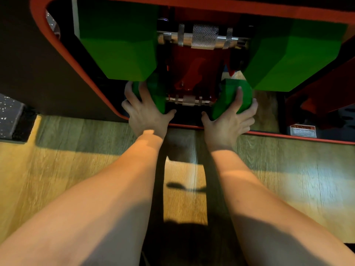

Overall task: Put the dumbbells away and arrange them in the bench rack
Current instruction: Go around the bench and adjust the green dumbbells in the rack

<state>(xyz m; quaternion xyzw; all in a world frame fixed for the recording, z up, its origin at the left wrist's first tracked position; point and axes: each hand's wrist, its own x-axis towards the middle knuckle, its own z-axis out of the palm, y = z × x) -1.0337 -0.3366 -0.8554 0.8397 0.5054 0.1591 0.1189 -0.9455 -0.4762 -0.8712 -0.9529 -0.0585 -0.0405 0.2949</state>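
Observation:
A small green dumbbell point(226, 98) with a knurled steel handle lies low inside the red bench rack point(192, 73), at its front opening. My left hand point(146, 110) cups its left green head and my right hand point(230, 118) cups its right head, fingers spread over both. Directly above it in the rack rests a bigger green dumbbell point(119, 47), with large hexagonal heads on either side and a knurled steel handle across the middle.
The bench's orange-edged frame point(57, 58) curves around the opening. A white caution sticker point(303, 130) sits on the base at the right. Wooden floor point(76, 169) lies beneath my forearms, and a speckled black mat point(9, 116) is at the left.

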